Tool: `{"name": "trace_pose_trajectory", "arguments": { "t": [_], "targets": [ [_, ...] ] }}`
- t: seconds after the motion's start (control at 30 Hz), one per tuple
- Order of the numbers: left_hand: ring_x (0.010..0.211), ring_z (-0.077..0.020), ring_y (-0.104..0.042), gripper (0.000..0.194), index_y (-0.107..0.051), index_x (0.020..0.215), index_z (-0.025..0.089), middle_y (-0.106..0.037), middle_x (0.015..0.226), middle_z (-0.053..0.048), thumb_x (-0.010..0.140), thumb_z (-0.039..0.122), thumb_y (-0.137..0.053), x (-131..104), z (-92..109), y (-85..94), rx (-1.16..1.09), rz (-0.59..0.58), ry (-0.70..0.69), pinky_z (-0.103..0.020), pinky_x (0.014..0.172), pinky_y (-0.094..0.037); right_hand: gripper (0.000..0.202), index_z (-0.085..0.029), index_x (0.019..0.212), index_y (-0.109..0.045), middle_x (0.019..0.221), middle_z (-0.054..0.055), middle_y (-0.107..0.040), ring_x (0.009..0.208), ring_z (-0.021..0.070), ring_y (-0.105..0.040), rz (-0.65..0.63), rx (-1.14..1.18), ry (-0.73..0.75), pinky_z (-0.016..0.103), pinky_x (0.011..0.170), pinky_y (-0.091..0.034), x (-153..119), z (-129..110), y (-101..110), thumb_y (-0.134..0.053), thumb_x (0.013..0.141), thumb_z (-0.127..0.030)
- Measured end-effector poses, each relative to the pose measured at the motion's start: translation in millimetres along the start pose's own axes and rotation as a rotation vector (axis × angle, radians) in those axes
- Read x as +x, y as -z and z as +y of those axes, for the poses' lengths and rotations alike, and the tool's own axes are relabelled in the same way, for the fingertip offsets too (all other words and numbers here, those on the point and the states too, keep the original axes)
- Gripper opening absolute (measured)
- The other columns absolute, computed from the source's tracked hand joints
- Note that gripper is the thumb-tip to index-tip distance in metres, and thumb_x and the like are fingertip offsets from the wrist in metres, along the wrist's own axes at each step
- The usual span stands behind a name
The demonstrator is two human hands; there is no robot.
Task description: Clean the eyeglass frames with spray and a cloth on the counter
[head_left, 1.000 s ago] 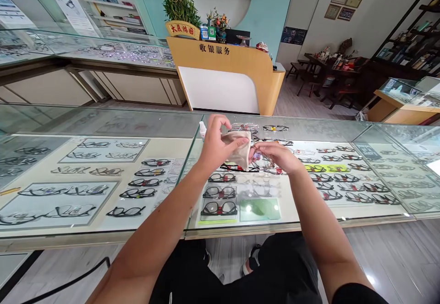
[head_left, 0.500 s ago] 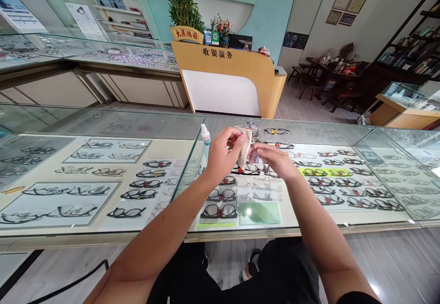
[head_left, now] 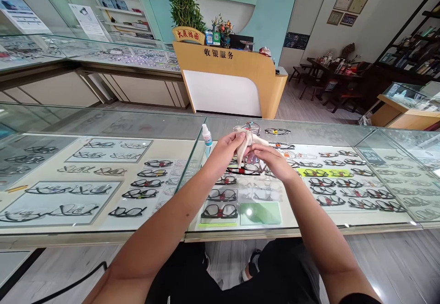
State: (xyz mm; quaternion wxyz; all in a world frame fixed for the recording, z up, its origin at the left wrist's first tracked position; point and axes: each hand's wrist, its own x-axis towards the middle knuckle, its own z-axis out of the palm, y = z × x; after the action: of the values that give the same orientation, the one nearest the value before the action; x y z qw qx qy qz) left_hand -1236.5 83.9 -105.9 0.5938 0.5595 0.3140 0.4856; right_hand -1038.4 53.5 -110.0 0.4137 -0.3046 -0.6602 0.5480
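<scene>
My left hand pinches a pale cleaning cloth above the glass counter. The cloth is spread between both hands and folds over part of a pair of eyeglasses, whose thin frame and a pinkish lens show below it. My right hand has its fingers closed on the eyeglasses from the right side; its thumb is mostly hidden. A white and blue spray bottle stands upright just left of my left hand. More glasses lie behind the cloth.
The glass display counter holds rows of spectacles at right and more spectacles at left. A green card lies near its front edge. Beyond stands a wooden cashier desk with a plant.
The cloth has opened out and now reaches across to my right hand, covering more of the eyeglasses. My left hand has turned and its fingers lie flatter along the cloth.
</scene>
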Motion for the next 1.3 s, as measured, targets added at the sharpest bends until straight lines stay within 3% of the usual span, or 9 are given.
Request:
{"name": "trace_pose_trajectory", "arguments": {
  "t": [0.17,0.4,0.73,0.9,1.03,1.13,1.3],
  "targets": [
    [0.050,-0.0136,-0.046,0.053,-0.061,0.097,0.024,-0.050,0.057,0.007,0.085,0.066,-0.091,-2,3,-4.3,-0.247,-0.113,0.073,-0.035,0.057,-0.053,0.033,-0.028,0.113,-0.085,0.112,0.006,-0.077,0.103,0.0262,-0.066,0.001,0.075,-0.004,0.042,0.104,-0.049,0,7,-2,-0.068,0.105,-0.054],
    [0.048,-0.0125,-0.054,0.054,-0.064,0.114,0.019,-0.062,0.061,0.005,0.082,0.048,-0.096,2,7,7.9,-0.236,-0.214,0.044,-0.027,0.054,-0.048,0.040,-0.021,0.113,-0.084,0.111,0.009,-0.078,0.099,0.0260,-0.066,-0.045,0.211,-0.010,0.042,0.101,-0.051,1,-1,-6,-0.071,0.101,-0.058],
    [0.045,-0.0104,-0.052,0.051,-0.063,0.105,0.019,-0.059,0.056,0.007,0.087,0.056,-0.094,4,0,5.7,-0.118,-0.205,-0.075,-0.024,0.050,-0.047,0.036,-0.022,0.110,-0.086,0.117,0.010,-0.079,0.102,0.0269,-0.068,-0.069,0.154,-0.014,0.041,0.099,-0.053,2,9,-1,-0.067,0.106,-0.052],
    [0.038,-0.0121,-0.050,0.054,-0.057,0.095,0.022,-0.055,0.047,0.009,0.088,0.065,-0.090,2,-4,-1.1,-0.125,-0.147,-0.064,-0.028,0.048,-0.052,0.036,-0.023,0.113,-0.086,0.121,0.007,-0.080,0.109,0.0272,-0.068,-0.102,0.083,-0.050,0.042,0.108,-0.050,2,21,2,-0.067,0.105,-0.053],
    [0.035,-0.0142,-0.052,0.059,-0.058,0.090,0.022,-0.056,0.045,0.006,0.092,0.077,-0.079,3,-5,0.4,-0.118,-0.124,-0.057,-0.027,0.043,-0.048,0.033,-0.023,0.107,-0.087,0.122,0.006,-0.080,0.112,0.0266,-0.068,-0.093,0.068,-0.075,0.041,0.113,-0.047,1,18,0,-0.066,0.105,-0.049],
    [0.039,-0.0161,-0.057,0.060,-0.064,0.094,0.020,-0.059,0.050,0.003,0.095,0.079,-0.074,6,-4,9.1,-0.097,-0.164,-0.023,-0.029,0.047,-0.052,0.035,-0.022,0.106,-0.087,0.119,0.007,-0.080,0.107,0.0260,-0.067,-0.102,0.053,-0.044,0.041,0.108,-0.048,1,11,0,-0.065,0.105,-0.049],
    [0.061,-0.0180,-0.067,0.059,-0.073,0.110,0.015,-0.071,0.076,-0.003,0.083,0.063,-0.094,12,0,24.8,-0.158,-0.202,0.011,-0.032,0.059,-0.055,0.037,-0.021,0.107,-0.087,0.114,0.009,-0.080,0.103,0.0262,-0.066,-0.057,0.117,-0.005,0.041,0.102,-0.050,1,3,3,-0.063,0.107,-0.049]
  ]
}}
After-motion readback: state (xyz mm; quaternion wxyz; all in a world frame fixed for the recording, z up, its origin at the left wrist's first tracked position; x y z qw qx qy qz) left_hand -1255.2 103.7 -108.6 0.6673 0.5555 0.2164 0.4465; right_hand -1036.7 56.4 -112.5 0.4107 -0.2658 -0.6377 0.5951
